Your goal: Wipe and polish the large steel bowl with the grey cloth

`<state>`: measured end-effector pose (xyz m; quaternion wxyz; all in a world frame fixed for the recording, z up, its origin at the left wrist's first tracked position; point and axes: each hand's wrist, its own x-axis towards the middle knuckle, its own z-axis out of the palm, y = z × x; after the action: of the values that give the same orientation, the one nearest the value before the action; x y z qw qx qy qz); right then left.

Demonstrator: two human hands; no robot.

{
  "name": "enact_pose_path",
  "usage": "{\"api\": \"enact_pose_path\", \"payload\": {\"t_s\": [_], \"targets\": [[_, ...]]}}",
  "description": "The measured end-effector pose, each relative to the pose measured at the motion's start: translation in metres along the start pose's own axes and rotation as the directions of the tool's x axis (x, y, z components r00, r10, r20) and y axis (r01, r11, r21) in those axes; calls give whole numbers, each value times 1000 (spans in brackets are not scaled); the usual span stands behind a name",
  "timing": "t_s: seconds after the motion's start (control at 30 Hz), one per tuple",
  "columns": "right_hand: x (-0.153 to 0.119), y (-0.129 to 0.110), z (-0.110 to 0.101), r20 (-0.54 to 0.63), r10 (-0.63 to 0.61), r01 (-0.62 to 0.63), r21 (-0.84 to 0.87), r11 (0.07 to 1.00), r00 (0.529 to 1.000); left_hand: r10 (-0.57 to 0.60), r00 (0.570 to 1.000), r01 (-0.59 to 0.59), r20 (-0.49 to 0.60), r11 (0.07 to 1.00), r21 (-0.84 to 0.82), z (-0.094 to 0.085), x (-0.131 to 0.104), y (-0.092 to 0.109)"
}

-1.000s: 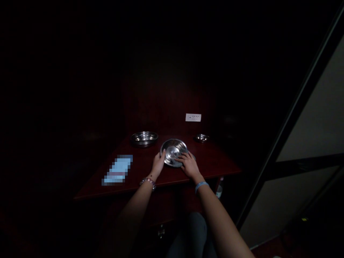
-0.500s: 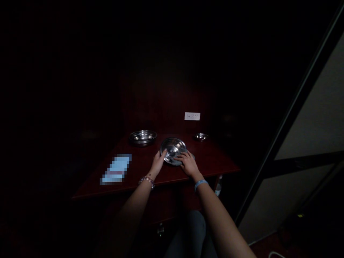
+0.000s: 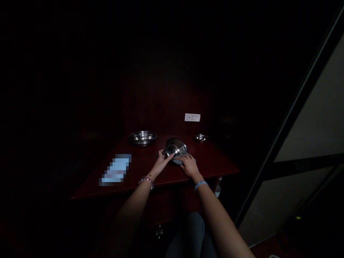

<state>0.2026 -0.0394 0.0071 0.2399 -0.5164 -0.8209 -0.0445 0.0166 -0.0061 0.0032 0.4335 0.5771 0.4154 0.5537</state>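
Observation:
A shiny steel bowl [image 3: 176,144] is tilted above the middle of the dark red table [image 3: 215,157]. My left hand [image 3: 161,163] grips it at its left side, the thumb reaching over the metal. A grey cloth [image 3: 176,162] lies under the fingers of my right hand [image 3: 189,166], pressed against the bowl's lower right part. Part of the cloth is hidden by that hand. Beyond my left hand sits what looks like a stack of wide steel bowls [image 3: 143,142]. A smaller steel bowl [image 3: 201,138] rests at the back right.
A light blue pixelated rectangle [image 3: 116,170] lies on the table's left part. On the back wall is a white socket panel [image 3: 192,117]. A bottle [image 3: 218,187] stands below the right edge. A dark-framed panel [image 3: 301,136] rises at right.
The bowl has been turned and tipped, showing more of its side. My left thumb has shifted right across it. The cloth and my right hand stay against its lower right.

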Motion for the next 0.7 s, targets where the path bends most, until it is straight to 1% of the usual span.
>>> {"api": "enact_pose_path", "payload": {"t_s": [0.07,0.17,0.33,0.47,0.53,0.7], "targets": [[1,0,2,-2,25,-25,-7,1000,1000,-23,998,23,53,1000,-5,1,-4,5],[2,0,4,3,44,-44,-15,999,999,-25,993,28,113,999,-25,3,-8,9],[1,-1,2,-1,58,-58,-35,998,998,-12,992,12,124,1000,2,3,-7,7],[1,-3,0,-9,50,-50,-48,998,999,-1,987,3,158,1000,-13,2,-6,9],[1,-3,0,-12,44,-45,-44,998,999,-4,990,6,143,1000,-14,2,-5,10],[0,-3,0,-12,29,-30,-28,999,999,6,998,-6,61,1000,10,1,0,10]]}}
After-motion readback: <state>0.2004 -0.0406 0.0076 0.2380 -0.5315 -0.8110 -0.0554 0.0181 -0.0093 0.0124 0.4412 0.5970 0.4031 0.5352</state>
